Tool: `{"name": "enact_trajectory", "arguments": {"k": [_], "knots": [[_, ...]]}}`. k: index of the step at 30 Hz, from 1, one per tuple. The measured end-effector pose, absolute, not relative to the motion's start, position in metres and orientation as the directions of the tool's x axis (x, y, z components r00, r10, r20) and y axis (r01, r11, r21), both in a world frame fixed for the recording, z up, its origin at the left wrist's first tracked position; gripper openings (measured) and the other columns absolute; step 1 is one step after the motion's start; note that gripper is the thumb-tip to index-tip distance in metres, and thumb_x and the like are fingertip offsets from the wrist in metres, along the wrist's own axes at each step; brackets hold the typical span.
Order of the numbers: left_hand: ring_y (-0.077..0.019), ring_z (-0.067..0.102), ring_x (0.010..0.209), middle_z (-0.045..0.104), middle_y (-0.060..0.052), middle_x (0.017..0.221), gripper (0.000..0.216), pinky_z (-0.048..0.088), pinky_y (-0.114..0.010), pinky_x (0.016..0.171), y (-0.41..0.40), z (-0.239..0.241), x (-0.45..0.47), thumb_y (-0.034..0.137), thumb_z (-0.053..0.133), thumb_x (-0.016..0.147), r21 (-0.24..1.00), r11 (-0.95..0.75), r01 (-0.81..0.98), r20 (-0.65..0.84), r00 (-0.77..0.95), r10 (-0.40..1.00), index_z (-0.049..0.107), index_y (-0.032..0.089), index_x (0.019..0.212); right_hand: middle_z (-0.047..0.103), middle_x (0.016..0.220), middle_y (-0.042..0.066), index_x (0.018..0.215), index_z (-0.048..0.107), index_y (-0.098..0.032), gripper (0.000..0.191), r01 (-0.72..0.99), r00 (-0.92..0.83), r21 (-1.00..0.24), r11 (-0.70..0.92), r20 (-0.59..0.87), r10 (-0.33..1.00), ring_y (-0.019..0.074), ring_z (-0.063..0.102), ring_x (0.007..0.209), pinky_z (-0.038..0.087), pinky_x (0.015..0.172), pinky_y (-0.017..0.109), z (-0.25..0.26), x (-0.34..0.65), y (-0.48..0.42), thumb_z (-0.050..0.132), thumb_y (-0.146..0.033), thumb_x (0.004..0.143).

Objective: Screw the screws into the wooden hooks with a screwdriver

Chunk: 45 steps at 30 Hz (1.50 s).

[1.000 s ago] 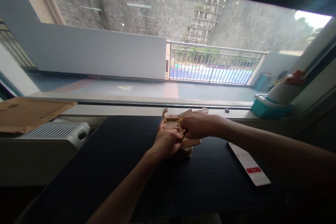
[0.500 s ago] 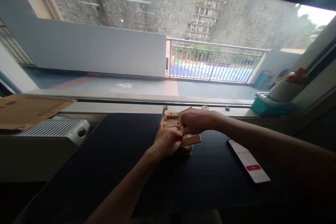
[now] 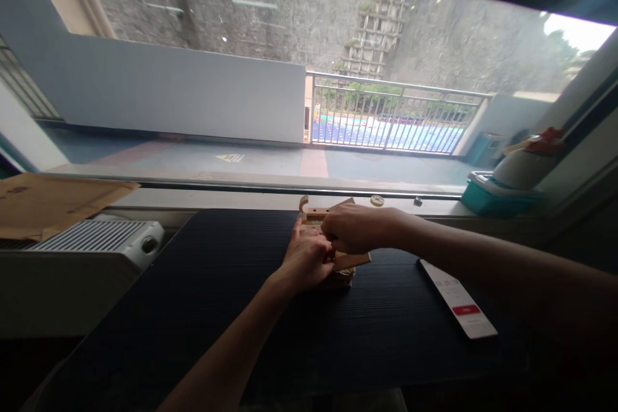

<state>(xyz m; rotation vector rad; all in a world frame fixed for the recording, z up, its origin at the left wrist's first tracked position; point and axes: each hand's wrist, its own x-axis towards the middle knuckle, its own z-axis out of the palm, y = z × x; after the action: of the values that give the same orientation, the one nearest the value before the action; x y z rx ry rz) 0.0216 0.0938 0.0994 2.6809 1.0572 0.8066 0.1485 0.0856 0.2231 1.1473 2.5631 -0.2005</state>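
A small assembly of light wooden parts (image 3: 316,212) rests on a dark tabletop, with a curved end piece (image 3: 304,202) at its far left and a flat wooden piece (image 3: 356,261) jutting to the right at the near end. Two small dark holes show in its far strip. Below it is a wrapped, shiny bundle (image 3: 346,277). My left hand (image 3: 308,259) is closed round the assembly's left side. My right hand (image 3: 351,226) is a fist above the middle, touching or nearly touching the left fingertips; whatever it grips is hidden.
On the table's right lies a phone (image 3: 461,302) showing a timer. The sill beyond holds a tape roll (image 3: 377,200), a small dark object (image 3: 418,201) and a teal box (image 3: 497,196). To the left, brown paper (image 3: 62,203) covers part of a white radiator (image 3: 103,232).
My right hand has moved slightly left and down, over the middle of the wooden parts, hiding more of them. My left hand has stayed in place.
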Motion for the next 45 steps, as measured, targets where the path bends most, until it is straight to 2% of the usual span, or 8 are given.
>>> {"name": "enact_trajectory", "arguments": {"k": [6,11,17,27,30,35,39,45], "knots": [[-0.0231,0.058,0.091,0.064,0.001,0.068,0.018,0.011,-0.056,0.108,0.093,0.104,0.020,0.031,0.063,0.074,0.317,-0.737,0.597,0.356,0.646,0.676,0.063,0.021,0.060,0.059,0.074,0.005,0.080,0.065,-0.011,0.026,0.856,-0.484,0.014,0.517,-0.331,0.810,0.0108,0.044,0.058,0.030,0.051,0.025,0.217,0.163,0.095,0.048,-0.031,0.084],[-0.0245,0.056,0.092,0.065,-0.001,0.073,0.024,0.015,-0.055,0.107,0.091,0.109,0.020,0.036,0.065,0.073,0.297,-0.715,0.633,0.305,0.647,0.699,0.063,0.019,0.057,0.064,0.082,0.003,0.101,0.066,-0.014,0.032,0.839,-0.512,-0.038,0.543,-0.392,0.764,0.0131,0.051,0.065,0.034,0.053,0.025,0.235,0.161,0.095,0.063,-0.031,0.073],[-0.0243,0.056,0.091,0.066,-0.001,0.072,0.024,0.008,-0.057,0.110,0.091,0.106,0.021,0.037,0.063,0.074,0.301,-0.706,0.641,0.312,0.633,0.708,0.066,0.020,0.056,0.064,0.073,0.002,0.084,0.069,-0.014,0.018,0.772,-0.618,-0.116,0.625,-0.369,0.695,0.0099,0.048,0.061,0.033,0.057,0.025,0.234,0.163,0.095,0.052,-0.014,0.078],[-0.0250,0.057,0.092,0.067,-0.003,0.074,0.024,0.016,-0.055,0.108,0.087,0.111,0.020,0.040,0.064,0.075,0.269,-0.700,0.661,0.285,0.640,0.714,0.069,0.021,0.061,0.062,0.076,0.004,0.090,0.063,-0.015,0.028,0.855,-0.519,-0.145,0.498,-0.250,0.817,0.0101,0.047,0.057,0.032,0.052,0.024,0.211,0.183,0.097,0.047,-0.037,0.085],[-0.0247,0.057,0.092,0.066,-0.002,0.074,0.023,0.016,-0.055,0.108,0.087,0.111,0.020,0.040,0.063,0.075,0.253,-0.708,0.660,0.288,0.647,0.706,0.070,0.022,0.063,0.064,0.082,0.003,0.091,0.063,-0.017,0.018,0.802,-0.597,-0.136,0.582,-0.207,0.775,0.0109,0.049,0.065,0.033,0.056,0.023,0.218,0.184,0.092,0.056,-0.026,0.078],[-0.0231,0.057,0.091,0.067,-0.002,0.074,0.024,0.013,-0.056,0.109,0.090,0.107,0.021,0.037,0.062,0.076,0.253,-0.711,0.656,0.292,0.649,0.702,0.066,0.021,0.059,0.063,0.081,0.004,0.080,0.062,-0.015,0.013,0.725,-0.686,-0.130,0.676,-0.209,0.697,0.0108,0.050,0.068,0.033,0.060,0.024,0.223,0.178,0.087,0.050,-0.012,0.077],[-0.0248,0.056,0.093,0.066,-0.002,0.074,0.026,0.013,-0.057,0.108,0.091,0.105,0.021,0.038,0.063,0.075,0.270,-0.712,0.648,0.321,0.637,0.701,0.063,0.020,0.055,0.063,0.085,0.006,0.082,0.060,-0.014,0.013,0.766,-0.641,-0.121,0.631,-0.204,0.740,0.0109,0.050,0.069,0.032,0.059,0.023,0.215,0.177,0.089,0.049,-0.022,0.083],[-0.0247,0.057,0.090,0.064,-0.002,0.068,0.028,0.013,-0.057,0.108,0.089,0.108,0.020,0.038,0.065,0.073,0.301,-0.709,0.637,0.310,0.638,0.705,0.062,0.020,0.052,0.060,0.071,0.004,0.080,0.061,-0.014,0.029,0.843,-0.535,-0.070,0.533,-0.198,0.821,0.0102,0.046,0.056,0.029,0.052,0.025,0.210,0.180,0.093,0.048,-0.039,0.085]]}}
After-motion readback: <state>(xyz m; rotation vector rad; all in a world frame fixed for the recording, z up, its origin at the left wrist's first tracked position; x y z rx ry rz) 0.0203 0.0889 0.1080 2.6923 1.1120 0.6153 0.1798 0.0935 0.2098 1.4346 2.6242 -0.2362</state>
